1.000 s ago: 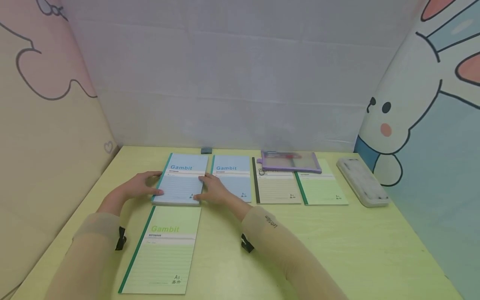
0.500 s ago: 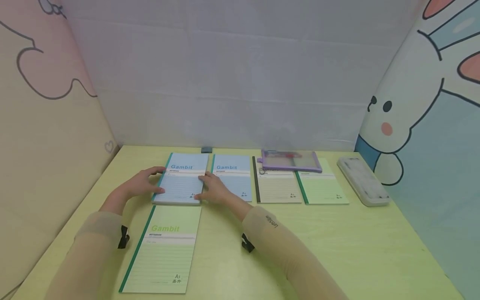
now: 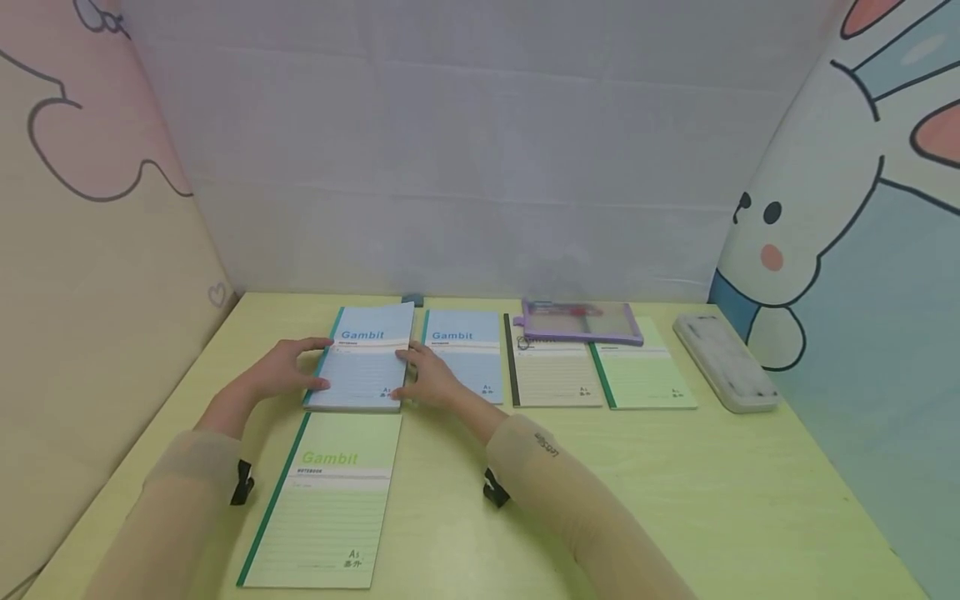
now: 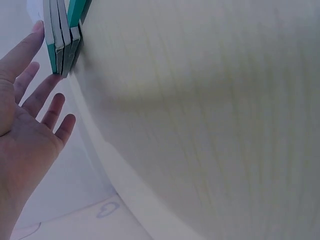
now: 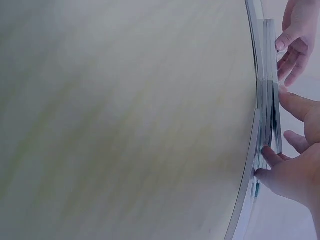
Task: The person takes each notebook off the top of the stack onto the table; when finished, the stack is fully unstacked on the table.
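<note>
A stack of several notebooks, with a blue Gambit notebook (image 3: 367,367) on top, lies at the back left of the table. My left hand (image 3: 277,367) is at its teal spine. Its thumb rests on the cover, and a finger touches the spine; the other fingers are spread loosely in the left wrist view. On the opposite side, my right hand (image 3: 431,377) holds the stack's edge, thumb and fingers around the top notebook. A gap shows under that notebook (image 5: 278,120) in the right wrist view. A green notebook (image 3: 322,500) lies just in front of the stack.
Right of the stack lie another blue notebook (image 3: 465,333), a beige notebook (image 3: 558,379) and a light green notebook (image 3: 648,383). A purple-edged mesh pouch (image 3: 622,321) overlaps the last two. A whitish case (image 3: 726,362) lies farther right, and a small dark block (image 3: 412,299) at the back edge.
The far right corner of the top blue notebook has risen slightly and now overlaps the small dark block. Both hands stay at nearly the same places on the stack.
</note>
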Motion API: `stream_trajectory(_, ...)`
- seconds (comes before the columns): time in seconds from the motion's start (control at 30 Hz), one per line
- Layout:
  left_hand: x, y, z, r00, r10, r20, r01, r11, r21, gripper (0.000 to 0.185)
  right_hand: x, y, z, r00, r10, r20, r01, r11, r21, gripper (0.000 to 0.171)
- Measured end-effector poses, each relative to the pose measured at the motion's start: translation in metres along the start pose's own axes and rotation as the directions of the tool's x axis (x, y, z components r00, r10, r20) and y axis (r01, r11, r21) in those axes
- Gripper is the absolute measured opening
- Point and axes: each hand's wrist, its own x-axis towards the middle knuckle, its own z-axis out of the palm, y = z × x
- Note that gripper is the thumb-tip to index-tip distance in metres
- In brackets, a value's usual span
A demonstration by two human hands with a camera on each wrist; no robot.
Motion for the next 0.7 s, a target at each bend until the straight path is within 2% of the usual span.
stream_trajectory(0.17,-0.001,0.001,-0.001,1.000,0.008,-0.001,-0.008,1.000,0.007,0.078,0.000,-0.002,-0.002,0.998,-0.050,-0.046,0.051,0.998,0.031,0.073)
stream_trajectory(0.3,-0.002,-0.001,-0.003,1.000,-0.019,-0.012,0.019,0.999,-0.027,0.079,0.000,-0.004,-0.004,0.995,-0.083,-0.055,0.091,0.979,0.180,0.074)
stream_trajectory(0.4,-0.004,-0.002,-0.005,0.997,-0.048,-0.054,0.042,0.993,-0.107,0.076,-0.001,-0.005,-0.006,0.994,-0.087,-0.065,0.103,0.946,0.307,0.076)
stream_trajectory(0.47,-0.005,-0.001,-0.008,0.995,-0.051,-0.083,0.036,0.984,-0.174,0.072,-0.002,-0.006,-0.010,0.994,-0.086,-0.073,0.107,0.932,0.347,0.076)
stream_trajectory(0.7,-0.005,0.011,-0.017,0.988,-0.029,-0.154,-0.026,0.939,-0.342,0.067,-0.010,-0.013,-0.033,0.993,-0.076,-0.089,0.106,0.909,0.404,0.079)
